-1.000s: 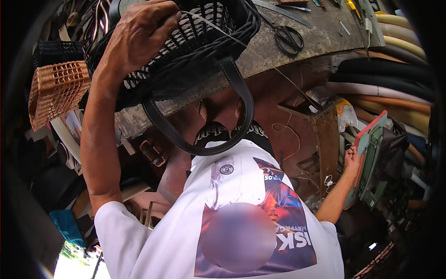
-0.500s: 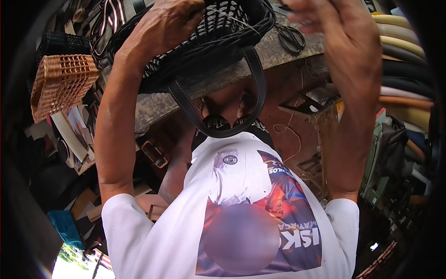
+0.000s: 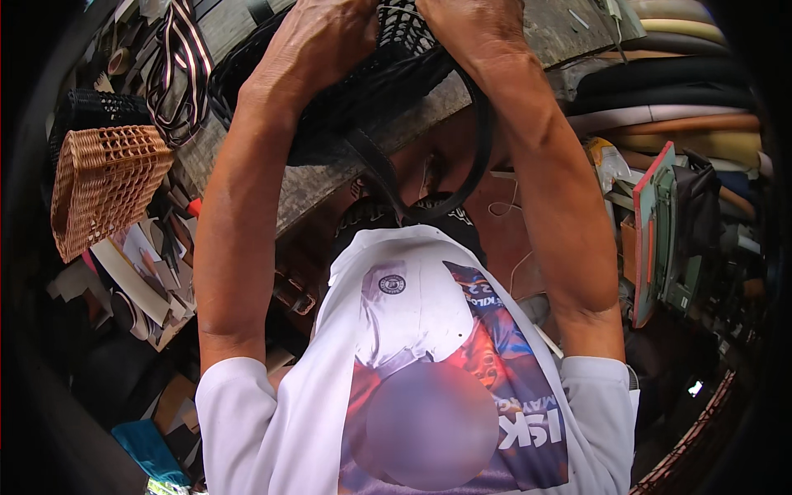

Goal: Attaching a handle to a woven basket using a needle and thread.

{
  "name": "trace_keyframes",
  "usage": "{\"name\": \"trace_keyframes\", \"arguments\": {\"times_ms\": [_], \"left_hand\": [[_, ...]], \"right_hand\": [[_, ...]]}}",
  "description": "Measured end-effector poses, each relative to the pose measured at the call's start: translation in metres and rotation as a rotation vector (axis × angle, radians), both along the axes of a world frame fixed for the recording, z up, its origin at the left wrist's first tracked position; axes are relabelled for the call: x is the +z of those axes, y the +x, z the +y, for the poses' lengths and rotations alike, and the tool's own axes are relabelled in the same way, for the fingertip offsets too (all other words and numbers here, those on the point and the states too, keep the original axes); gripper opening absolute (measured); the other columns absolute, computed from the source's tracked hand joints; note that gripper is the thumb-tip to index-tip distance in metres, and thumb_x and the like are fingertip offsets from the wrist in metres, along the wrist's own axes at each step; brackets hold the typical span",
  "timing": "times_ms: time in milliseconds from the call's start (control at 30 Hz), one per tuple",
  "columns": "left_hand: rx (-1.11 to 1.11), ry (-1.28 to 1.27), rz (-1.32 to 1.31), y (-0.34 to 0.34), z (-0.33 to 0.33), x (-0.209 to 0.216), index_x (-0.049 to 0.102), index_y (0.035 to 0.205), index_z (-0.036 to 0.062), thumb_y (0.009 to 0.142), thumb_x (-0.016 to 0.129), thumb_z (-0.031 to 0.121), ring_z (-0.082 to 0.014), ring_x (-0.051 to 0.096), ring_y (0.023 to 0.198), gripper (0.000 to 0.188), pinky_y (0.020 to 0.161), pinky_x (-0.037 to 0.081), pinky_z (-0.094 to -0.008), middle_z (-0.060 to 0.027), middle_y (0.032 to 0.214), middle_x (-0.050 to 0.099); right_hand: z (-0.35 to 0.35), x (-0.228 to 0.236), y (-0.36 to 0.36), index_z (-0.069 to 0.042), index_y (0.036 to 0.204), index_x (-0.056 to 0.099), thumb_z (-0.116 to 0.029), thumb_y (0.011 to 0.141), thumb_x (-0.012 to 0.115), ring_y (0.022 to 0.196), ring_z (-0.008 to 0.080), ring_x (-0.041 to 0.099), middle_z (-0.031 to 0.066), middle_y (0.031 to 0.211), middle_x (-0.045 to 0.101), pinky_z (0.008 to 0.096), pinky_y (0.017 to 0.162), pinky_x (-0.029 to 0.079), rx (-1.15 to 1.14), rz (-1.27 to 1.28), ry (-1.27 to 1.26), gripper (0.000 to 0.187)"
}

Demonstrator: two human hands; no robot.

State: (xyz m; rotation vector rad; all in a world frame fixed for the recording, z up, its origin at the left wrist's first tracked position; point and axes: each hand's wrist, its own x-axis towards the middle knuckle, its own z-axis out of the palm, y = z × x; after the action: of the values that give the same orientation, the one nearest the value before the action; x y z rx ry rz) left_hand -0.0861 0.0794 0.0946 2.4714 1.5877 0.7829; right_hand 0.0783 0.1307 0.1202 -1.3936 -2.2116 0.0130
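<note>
A black woven basket (image 3: pixel 330 124) rests on the worn workbench (image 3: pixel 301 198), its dark stitched handle (image 3: pixel 375 165) looping down toward my lap. My left hand (image 3: pixel 330 33) is closed at the basket's upper left, partly cut off by the top edge. On the other side my right hand (image 3: pixel 474 29) bends in over the basket, its fingers curled and mostly hidden. Between the two hands a thin pale strand (image 3: pixel 401 10) crosses the open mesh. It runs to my left hand's fingers; whether my right hand grips it too is hidden.
At the left stand a tan wicker basket (image 3: pixel 107 190) and a bundle of striped straps (image 3: pixel 177 74). Rolls of sheet material (image 3: pixel 668 87) are stacked at the right, above a red-edged green board (image 3: pixel 652 239). Scraps (image 3: pixel 136 285) lie at the lower left.
My right hand has come down and left from beside the basket to the basket's mesh, close to my left hand. The scissors on the bench no longer show. The whole view has shifted slightly.
</note>
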Motion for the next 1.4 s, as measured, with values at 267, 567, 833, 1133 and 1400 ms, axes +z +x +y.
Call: {"name": "trace_keyframes", "arguments": {"times_ms": [267, 567, 833, 1133, 1400], "left_hand": [[0.038, 0.002, 0.014, 0.004, 0.002, -0.004, 0.057, 0.07, -0.0006, 0.084, 0.056, 0.007, -0.0387, 0.061, 0.076, 0.017, 0.074, 0.05, -0.045, -0.021, 0.07, 0.058], [0.06, -0.081, 0.004, 0.01, 0.001, 0.009, 0.058, 0.07, -0.0029, 0.085, 0.055, 0.007, -0.0391, 0.062, 0.077, 0.018, 0.075, 0.05, -0.046, -0.0224, 0.072, 0.059], [0.102, -0.112, 0.027, 0.007, -0.001, 0.005, 0.06, 0.072, -0.0034, 0.085, 0.056, 0.008, -0.0395, 0.063, 0.078, 0.018, 0.076, 0.05, -0.0458, -0.0228, 0.074, 0.06], [0.067, -0.088, 0.005, 0.008, -0.001, 0.005, 0.059, 0.072, -0.0027, 0.086, 0.056, 0.009, -0.0388, 0.062, 0.079, 0.019, 0.077, 0.049, -0.0453, -0.0222, 0.074, 0.06], [0.087, -0.127, 0.024, 0.009, -0.002, 0.005, 0.059, 0.072, -0.0027, 0.086, 0.055, 0.008, -0.0385, 0.062, 0.078, 0.019, 0.076, 0.049, -0.0447, -0.0224, 0.073, 0.059]], "right_hand": [[0.018, -0.036, -0.004, 0.006, 0.087, 0.064, -0.01, 0.082, 0.055, 0.076, 0.0401, 0.069, 0.0236, 0.081, 0.068, 0.0461, 0.072, 0.057, -0.028, -0.188, 0.092, 0.019], [0.03, -0.045, 0.002, 0.006, 0.084, 0.064, -0.009, 0.078, 0.054, 0.077, 0.0426, 0.069, 0.0263, 0.079, 0.068, 0.0476, 0.074, 0.057, -0.054, 0.063, 0.145, 0.019], [0.023, -0.034, -0.016, 0.005, 0.081, 0.067, -0.009, 0.08, 0.052, 0.081, 0.044, 0.07, 0.0302, 0.081, 0.068, 0.0487, 0.075, 0.057, -0.145, 0.053, -0.076, 0.021], [0.015, -0.025, -0.02, 0.006, 0.079, 0.069, -0.009, 0.08, 0.055, 0.077, 0.0431, 0.07, 0.0309, 0.077, 0.067, 0.048, 0.071, 0.058, -0.178, 0.082, -0.089, 0.02], [0.017, -0.028, -0.012, 0.007, 0.077, 0.067, -0.008, 0.074, 0.059, 0.079, 0.0433, 0.07, 0.0305, 0.078, 0.067, 0.047, 0.073, 0.058, -0.095, 0.055, -0.122, 0.018]]}}
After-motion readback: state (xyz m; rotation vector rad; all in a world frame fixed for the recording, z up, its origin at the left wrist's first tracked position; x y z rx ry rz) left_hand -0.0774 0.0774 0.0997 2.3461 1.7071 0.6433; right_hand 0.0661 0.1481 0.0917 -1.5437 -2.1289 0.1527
